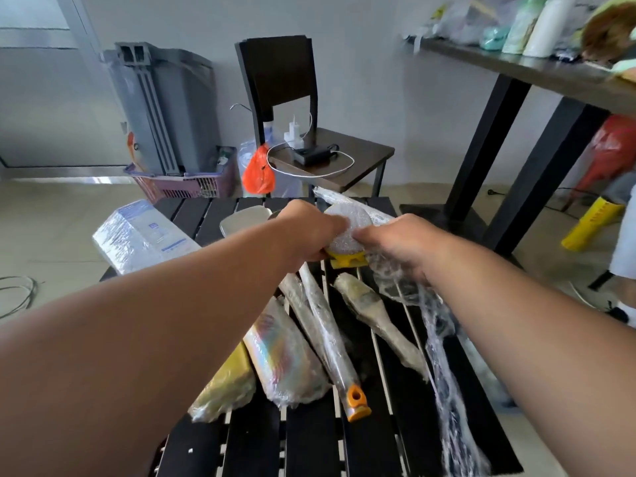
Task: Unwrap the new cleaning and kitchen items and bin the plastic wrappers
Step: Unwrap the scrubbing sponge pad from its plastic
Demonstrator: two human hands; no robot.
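My left hand (309, 232) grips a scrubber with a round silver mesh head (347, 225) and a yellow base (346, 260), above the black slatted table (309, 442). My right hand (399, 246) pinches the head's edge and holds a long strip of clear plastic wrap (444, 366) that trails toward the table's near right edge. Still wrapped on the table lie an orange-tipped handle (330, 339), a wooden spoon (375, 311), a shiny roll (285, 359), a yellow item (227, 383) and a white box (141, 235).
A grey bin (165, 108) stands against the back wall behind a pink basket (186, 184). A dark chair (330, 156) with a charger and cables is behind the table. A long table (533, 70) with bags stands on the right. A person's leg shows at far right.
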